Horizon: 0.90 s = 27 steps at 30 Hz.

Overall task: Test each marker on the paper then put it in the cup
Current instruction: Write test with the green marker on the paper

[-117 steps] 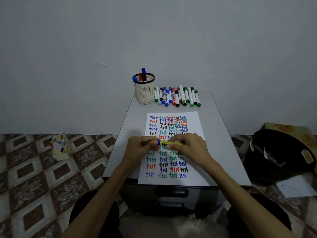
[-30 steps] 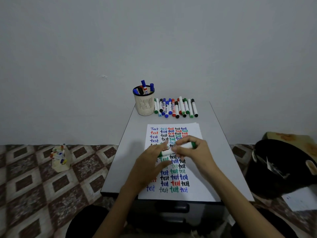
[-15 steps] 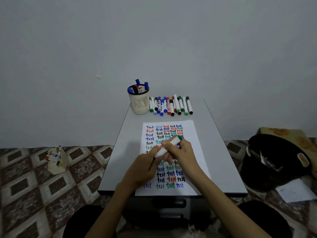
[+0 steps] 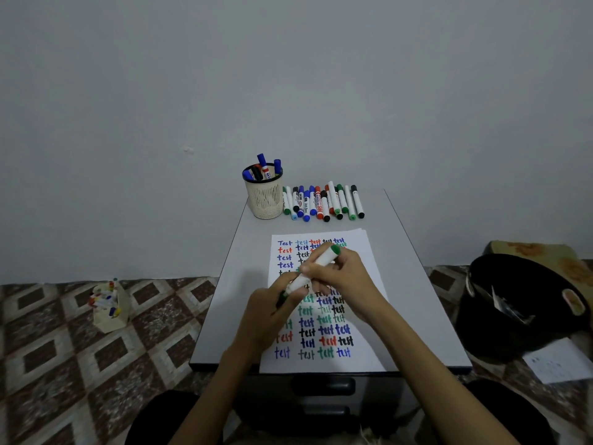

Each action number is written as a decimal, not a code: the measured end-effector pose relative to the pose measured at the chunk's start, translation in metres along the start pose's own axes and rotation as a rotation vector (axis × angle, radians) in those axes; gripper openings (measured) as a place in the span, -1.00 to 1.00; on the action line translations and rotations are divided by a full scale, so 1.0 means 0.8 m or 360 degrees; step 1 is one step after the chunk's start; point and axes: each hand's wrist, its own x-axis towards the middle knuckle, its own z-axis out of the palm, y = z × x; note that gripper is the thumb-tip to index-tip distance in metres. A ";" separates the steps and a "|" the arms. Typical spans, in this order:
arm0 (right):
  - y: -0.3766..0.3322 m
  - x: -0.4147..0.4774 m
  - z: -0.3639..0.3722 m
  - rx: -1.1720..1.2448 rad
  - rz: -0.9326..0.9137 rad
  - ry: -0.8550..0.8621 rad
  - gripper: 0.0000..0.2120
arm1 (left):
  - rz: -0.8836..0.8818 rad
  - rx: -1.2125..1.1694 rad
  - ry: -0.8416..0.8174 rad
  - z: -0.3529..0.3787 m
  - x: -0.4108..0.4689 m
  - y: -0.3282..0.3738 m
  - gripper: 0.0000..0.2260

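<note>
The marker (image 4: 316, 268) is held tilted above the paper (image 4: 365, 316), between both hands. Its barrel is gripped by the curled fingers of the right hand (image 4: 348, 281). Its lower end is enclosed by the curled fingers of the left hand (image 4: 268, 316). The lower tip is hidden, so it cannot be told whether a cap is seated. Part of the writing is covered by the hands. The marker shows a white barrel and a green upper end. The cup (image 4: 264, 200) stands well apart, at the far edge of the table (image 4: 417, 300).
</note>
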 end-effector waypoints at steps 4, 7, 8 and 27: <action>-0.001 0.011 -0.027 0.0223 0.0017 0.0227 -0.82 | -0.0068 0.0213 0.0082 0.000 0.001 -0.002 -0.71; 0.002 0.022 -0.060 0.0853 -0.0019 0.0493 -0.97 | -0.0067 0.0336 0.0110 0.003 0.003 -0.005 -0.68; 0.005 0.024 -0.070 0.0998 -0.0007 0.0550 -0.90 | -0.0083 0.0322 0.0065 0.004 0.004 -0.006 -0.65; 0.057 0.024 -0.067 -0.0239 0.0155 0.0636 -0.71 | -0.0031 0.0393 -0.0083 0.010 0.010 -0.019 -0.69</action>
